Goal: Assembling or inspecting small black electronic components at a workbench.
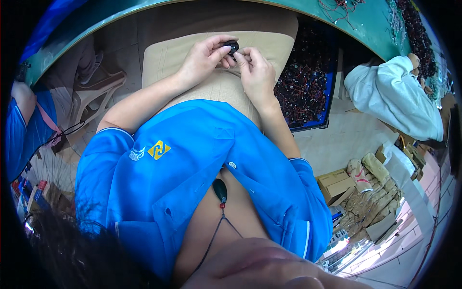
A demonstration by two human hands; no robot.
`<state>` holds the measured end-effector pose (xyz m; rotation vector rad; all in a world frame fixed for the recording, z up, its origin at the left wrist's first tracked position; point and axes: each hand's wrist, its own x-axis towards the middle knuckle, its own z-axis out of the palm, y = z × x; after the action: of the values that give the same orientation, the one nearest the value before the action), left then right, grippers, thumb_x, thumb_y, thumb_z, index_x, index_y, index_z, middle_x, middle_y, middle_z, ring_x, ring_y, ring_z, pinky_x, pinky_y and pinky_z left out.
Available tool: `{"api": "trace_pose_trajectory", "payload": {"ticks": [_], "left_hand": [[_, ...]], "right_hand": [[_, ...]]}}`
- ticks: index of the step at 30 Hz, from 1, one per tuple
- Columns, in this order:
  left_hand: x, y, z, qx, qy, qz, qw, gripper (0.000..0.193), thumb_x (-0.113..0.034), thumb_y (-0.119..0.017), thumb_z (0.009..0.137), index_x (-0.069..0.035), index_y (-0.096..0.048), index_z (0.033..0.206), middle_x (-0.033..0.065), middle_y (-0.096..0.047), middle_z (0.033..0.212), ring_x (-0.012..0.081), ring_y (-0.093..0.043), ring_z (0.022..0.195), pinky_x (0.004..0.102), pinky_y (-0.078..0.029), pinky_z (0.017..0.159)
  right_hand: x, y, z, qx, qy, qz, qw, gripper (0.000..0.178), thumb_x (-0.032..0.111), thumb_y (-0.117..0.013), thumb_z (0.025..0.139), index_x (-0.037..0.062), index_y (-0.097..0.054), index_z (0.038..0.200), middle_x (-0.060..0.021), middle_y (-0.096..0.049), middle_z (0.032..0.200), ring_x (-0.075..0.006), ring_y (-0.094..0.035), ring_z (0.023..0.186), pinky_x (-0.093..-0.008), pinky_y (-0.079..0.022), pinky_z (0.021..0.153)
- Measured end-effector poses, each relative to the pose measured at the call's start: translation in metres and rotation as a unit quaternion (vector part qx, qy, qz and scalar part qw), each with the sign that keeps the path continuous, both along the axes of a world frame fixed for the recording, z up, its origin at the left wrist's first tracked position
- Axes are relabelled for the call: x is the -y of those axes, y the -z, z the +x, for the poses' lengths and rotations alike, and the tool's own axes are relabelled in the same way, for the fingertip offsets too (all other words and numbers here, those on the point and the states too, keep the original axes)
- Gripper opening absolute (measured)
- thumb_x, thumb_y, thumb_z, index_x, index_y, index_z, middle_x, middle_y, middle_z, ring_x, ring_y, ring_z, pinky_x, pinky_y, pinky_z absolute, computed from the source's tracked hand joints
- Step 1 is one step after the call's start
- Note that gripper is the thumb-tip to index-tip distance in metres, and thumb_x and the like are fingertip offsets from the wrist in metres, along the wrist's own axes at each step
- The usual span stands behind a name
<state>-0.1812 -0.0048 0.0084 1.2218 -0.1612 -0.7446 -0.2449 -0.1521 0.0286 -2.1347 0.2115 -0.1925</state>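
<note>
Pinched in the fingers of my left hand [208, 57] is a small black round part [232, 45] with a lighter spot on its side. My right hand [256, 73] closes in from the other side, its thumb and fingertips against the lower edge of that part. Its exact kind is too small to make out, and fingers cover some of it. Both hands are held above a beige cloth-like surface [269, 45] in front of my body.
Right of my hands stands a dark crate [329, 108] full of small black parts with red wires. A green table [365, 36] curves across the far side. Co-workers sit at right, in a pale sleeve [385, 91], and at left, in blue. Cardboard boxes [334, 187] lie lower right.
</note>
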Motion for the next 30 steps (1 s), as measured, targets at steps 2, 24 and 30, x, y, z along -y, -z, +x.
{"api": "trace_pose_trajectory", "payload": {"ticks": [2,24,30], "left_hand": [[0.000,0.001,0.000,0.021,0.005,0.019,1.000,0.029,-0.006,-0.043,0.099,0.004,-0.048,0.127,0.0125,-0.062,0.092,0.0131,-0.062,0.075,0.0223,-0.053,0.069],[0.004,0.000,0.004,-0.047,0.022,0.044,0.998,0.031,-0.007,-0.050,0.097,0.004,-0.050,0.126,0.0108,-0.062,0.095,0.0102,-0.060,0.074,0.0206,-0.053,0.070],[0.002,0.007,0.005,-0.033,0.033,0.032,0.998,0.029,-0.005,-0.052,0.096,0.003,-0.051,0.124,0.0096,-0.061,0.094,0.0095,-0.058,0.073,0.0208,-0.053,0.069]], "right_hand": [[0.002,-0.004,0.000,-0.086,0.003,0.066,0.994,0.005,0.008,-0.062,0.084,0.0035,-0.060,0.085,-0.0059,-0.058,0.070,-0.0198,-0.052,0.058,-0.0315,-0.042,0.055],[-0.004,0.001,0.003,0.071,-0.057,-0.179,0.980,0.003,0.003,-0.061,0.080,0.0039,-0.058,0.082,-0.0066,-0.057,0.073,-0.0233,-0.053,0.061,-0.0334,-0.042,0.057],[-0.002,0.002,0.003,0.069,-0.071,-0.163,0.982,0.004,0.003,-0.060,0.080,0.0041,-0.058,0.083,-0.0066,-0.057,0.074,-0.0235,-0.054,0.062,-0.0337,-0.042,0.057]]}}
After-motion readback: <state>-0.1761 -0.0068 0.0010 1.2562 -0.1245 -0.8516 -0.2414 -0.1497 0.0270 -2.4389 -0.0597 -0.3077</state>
